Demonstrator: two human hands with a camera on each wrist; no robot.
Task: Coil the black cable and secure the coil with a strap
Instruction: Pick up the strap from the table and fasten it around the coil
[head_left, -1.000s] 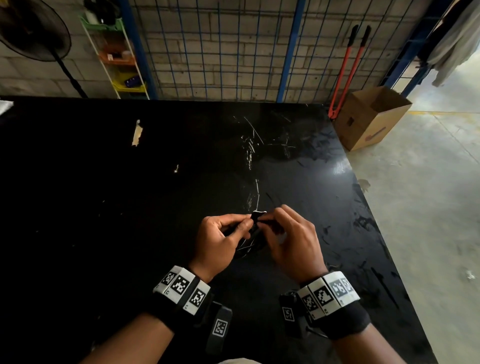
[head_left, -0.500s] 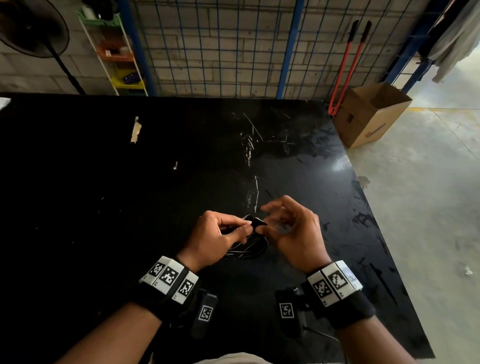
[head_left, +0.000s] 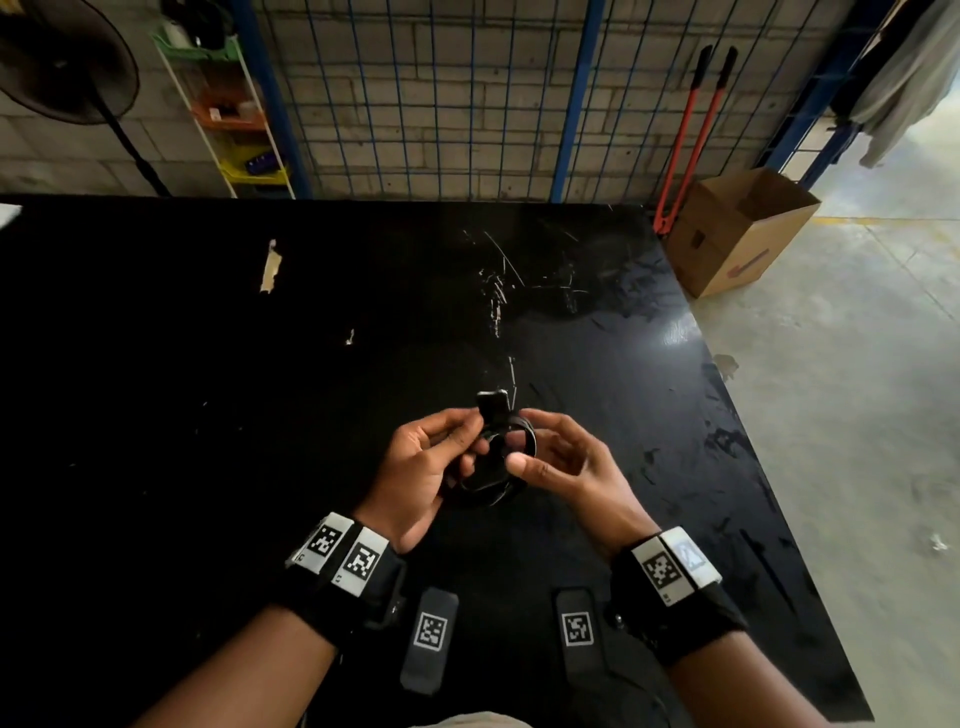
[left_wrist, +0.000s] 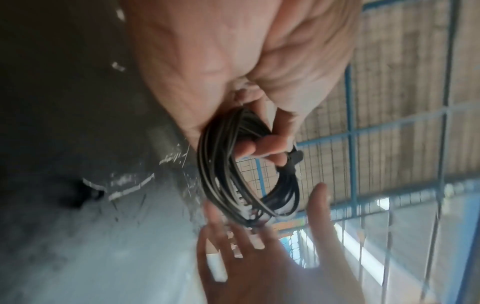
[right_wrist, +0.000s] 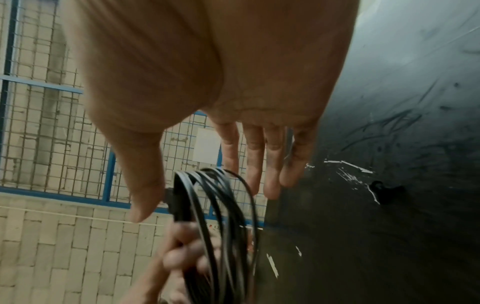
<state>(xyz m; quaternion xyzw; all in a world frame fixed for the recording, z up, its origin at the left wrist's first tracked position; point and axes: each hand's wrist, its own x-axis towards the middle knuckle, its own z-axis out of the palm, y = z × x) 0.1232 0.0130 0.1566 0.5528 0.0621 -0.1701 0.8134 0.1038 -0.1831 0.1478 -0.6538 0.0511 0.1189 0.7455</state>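
The black cable (head_left: 488, 486) is wound into a small coil of several loops, held upright above the black table (head_left: 260, 441). My left hand (head_left: 460, 441) grips one side of the coil (left_wrist: 223, 174), its fingers (left_wrist: 259, 145) curled through the loops. The cable's plug (right_wrist: 178, 205) sits at the top of the coil. My right hand (head_left: 535, 441) is open beside the coil with straight fingers (right_wrist: 271, 174), its thumb close to the plug. A small black piece (right_wrist: 385, 192), perhaps the strap, lies on the table beyond the hands.
The table's right edge (head_left: 727, 415) drops to a concrete floor. A cardboard box (head_left: 737, 234) and red bolt cutters (head_left: 685, 135) stand by the far right corner. A wire fence (head_left: 467, 93) runs behind the table, and a tape scrap (head_left: 270, 265) lies at the far left.
My right hand has let go of the coil's top and opened its fingers. My left hand keeps the coil and has lifted and turned it more upright.
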